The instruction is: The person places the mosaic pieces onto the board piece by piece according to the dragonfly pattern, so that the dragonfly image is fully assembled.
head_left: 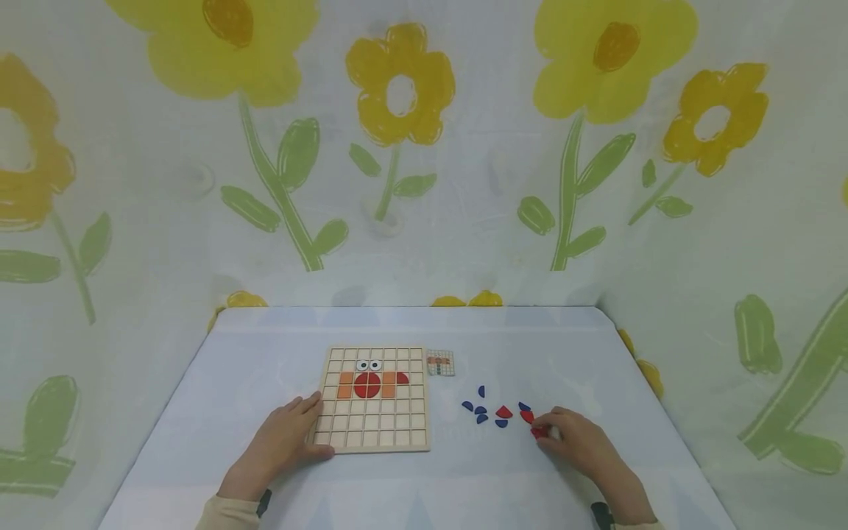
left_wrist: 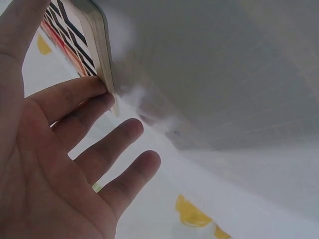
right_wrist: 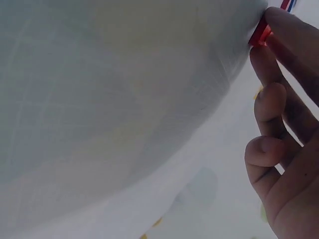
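A square wooden grid board [head_left: 371,423] lies in front of me. Two eye pieces, a red disc made of quarter pieces [head_left: 367,385], orange squares [head_left: 346,385] and a red quarter piece at the right sit in its grid. My left hand [head_left: 286,434] rests at the board's lower left corner, fingertips along the left edge and thumb at the bottom. The left wrist view shows its fingers fairly straight, two touching the board's side [left_wrist: 99,50]. My right hand [head_left: 575,440] pinches a red quarter piece [right_wrist: 260,32] between thumb and fingers, low over the table.
Several loose blue half-round pieces [head_left: 481,419] and red quarter pieces [head_left: 504,412] lie between the board and my right hand. A small pattern card [head_left: 441,363] is beside the board's upper right corner. Flower-printed cloth walls [head_left: 464,250] surround the table [head_left: 278,331].
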`<state>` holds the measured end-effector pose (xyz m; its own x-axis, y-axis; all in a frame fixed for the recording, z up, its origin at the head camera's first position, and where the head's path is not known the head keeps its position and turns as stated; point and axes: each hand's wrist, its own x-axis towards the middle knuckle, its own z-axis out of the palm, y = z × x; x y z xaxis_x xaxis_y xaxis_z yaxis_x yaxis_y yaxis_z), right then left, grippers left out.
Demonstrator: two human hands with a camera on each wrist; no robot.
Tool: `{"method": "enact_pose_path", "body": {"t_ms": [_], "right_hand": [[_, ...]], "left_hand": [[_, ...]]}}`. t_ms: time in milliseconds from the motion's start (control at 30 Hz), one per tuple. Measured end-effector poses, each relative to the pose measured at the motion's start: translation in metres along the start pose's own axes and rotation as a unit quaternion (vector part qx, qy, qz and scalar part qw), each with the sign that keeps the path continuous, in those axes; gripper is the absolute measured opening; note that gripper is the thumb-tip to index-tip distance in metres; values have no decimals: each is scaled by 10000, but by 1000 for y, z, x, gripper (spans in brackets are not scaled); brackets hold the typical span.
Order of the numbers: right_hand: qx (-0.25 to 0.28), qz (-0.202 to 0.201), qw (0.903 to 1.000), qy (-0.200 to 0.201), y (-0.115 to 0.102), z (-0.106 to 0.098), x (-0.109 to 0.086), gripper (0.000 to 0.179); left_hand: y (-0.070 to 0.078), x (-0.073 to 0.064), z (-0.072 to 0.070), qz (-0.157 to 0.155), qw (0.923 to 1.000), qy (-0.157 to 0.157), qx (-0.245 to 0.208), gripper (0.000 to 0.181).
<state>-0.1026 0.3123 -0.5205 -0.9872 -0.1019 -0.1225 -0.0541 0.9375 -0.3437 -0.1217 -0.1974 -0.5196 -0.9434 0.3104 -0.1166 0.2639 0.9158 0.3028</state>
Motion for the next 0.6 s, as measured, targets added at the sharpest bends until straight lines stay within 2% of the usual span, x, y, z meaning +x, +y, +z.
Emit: {"method": "enact_pose_path", "body": {"t_ms": [233,600], "right_hand": [[31,91,10000,-25,-1,0,-1,25],[-156,77,9997,-162,-1,-1,1,19]], "left_hand": [[2,0,-2,11,10000,-5,0,97],[1,0,-1,36,10000,10,2,98]]}}
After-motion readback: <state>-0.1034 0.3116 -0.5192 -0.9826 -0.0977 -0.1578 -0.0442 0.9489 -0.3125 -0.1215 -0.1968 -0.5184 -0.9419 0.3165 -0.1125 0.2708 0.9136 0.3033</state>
